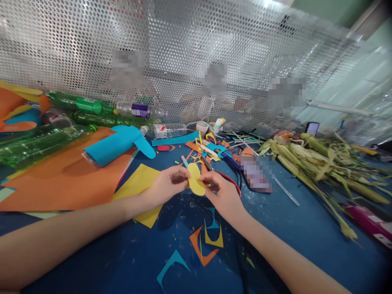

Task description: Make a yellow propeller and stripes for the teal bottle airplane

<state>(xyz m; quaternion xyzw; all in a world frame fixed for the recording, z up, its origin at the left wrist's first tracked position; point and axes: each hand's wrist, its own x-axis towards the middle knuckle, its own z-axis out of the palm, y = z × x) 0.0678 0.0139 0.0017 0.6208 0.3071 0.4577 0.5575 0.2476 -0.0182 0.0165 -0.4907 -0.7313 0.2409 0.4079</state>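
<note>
Both hands pinch a small rounded yellow paper cutout (196, 179) over the middle of the blue table. My left hand (167, 183) grips its left edge between thumb and fingers. On the other side, my right hand (225, 196) pinches the right edge. Just behind the cutout, a pair of scissors (207, 162) lies partly hidden by paper scraps. Under my left wrist rests a yellow paper sheet (134, 183). Curved offcuts lie in front of my hands: an orange one (203, 257), a yellow one (219, 241) and a blue one (174, 261).
At the left, a blue paper-wrapped bottle (107, 149) lies on orange paper (70, 183), near several green plastic bottles (45, 143). Corn husks (315, 163) spread at the right, beside a magenta package (367, 218). A phone (255, 171) sits right of the scraps. Perforated sheeting (183, 41) stands behind.
</note>
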